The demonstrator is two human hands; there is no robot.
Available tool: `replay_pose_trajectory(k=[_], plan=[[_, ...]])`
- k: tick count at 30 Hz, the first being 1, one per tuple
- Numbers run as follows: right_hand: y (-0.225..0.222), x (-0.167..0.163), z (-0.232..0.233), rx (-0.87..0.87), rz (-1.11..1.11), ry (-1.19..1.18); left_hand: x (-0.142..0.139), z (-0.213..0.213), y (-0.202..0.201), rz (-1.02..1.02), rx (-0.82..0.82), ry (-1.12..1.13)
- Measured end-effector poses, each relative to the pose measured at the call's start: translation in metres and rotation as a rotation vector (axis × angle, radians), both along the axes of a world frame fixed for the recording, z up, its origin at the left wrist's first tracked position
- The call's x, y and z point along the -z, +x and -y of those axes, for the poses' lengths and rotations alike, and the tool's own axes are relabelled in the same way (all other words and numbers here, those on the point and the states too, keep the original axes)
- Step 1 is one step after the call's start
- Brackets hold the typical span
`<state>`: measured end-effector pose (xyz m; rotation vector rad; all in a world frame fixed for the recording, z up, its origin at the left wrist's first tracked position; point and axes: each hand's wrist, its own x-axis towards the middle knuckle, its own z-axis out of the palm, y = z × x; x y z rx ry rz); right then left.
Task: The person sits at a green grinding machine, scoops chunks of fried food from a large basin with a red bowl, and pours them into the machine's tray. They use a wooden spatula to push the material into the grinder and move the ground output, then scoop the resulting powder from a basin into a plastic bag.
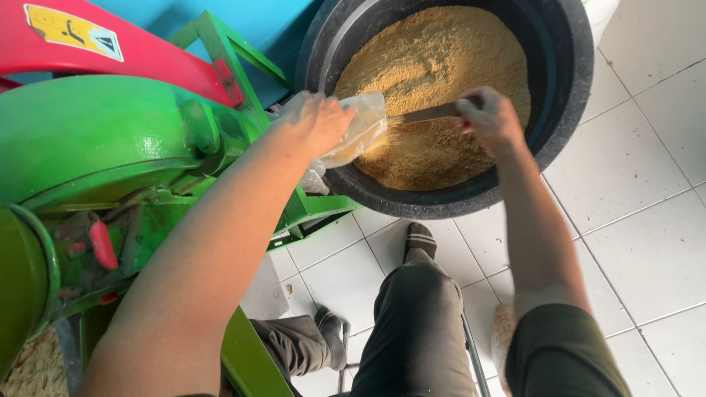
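A large black tub (566, 110) on the white tiled floor is filled with yellow-brown ground meal (434, 66). My left hand (318, 121) holds a clear plastic bag (358, 129) open over the tub's near-left rim. My right hand (489, 117) grips a flat scoop (426, 114) by its handle, its front end pointed at the bag's mouth. Some meal spills between scoop and bag.
A green and red grinding machine (110, 140) on a green frame stands at the left, close to my left arm. My legs in dark trousers and socks (419, 239) are below the tub. White floor tiles (647, 191) extend to the right.
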<state>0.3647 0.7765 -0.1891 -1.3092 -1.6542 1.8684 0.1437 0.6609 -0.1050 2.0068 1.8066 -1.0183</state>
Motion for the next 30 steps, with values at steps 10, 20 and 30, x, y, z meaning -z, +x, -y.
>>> replay_pose_trajectory(k=[10,20,30], plan=[[-0.074,0.036,0.038,-0.161,-0.233,-0.284,0.003,-0.007,0.006,0.091,-0.016,0.114],[-0.123,0.026,0.068,-0.429,-0.21,-0.176,-0.005,-0.005,0.009,0.128,-0.087,0.068],[-0.027,0.008,0.025,-0.063,-0.11,-0.189,0.008,-0.008,0.014,0.102,0.014,0.074]])
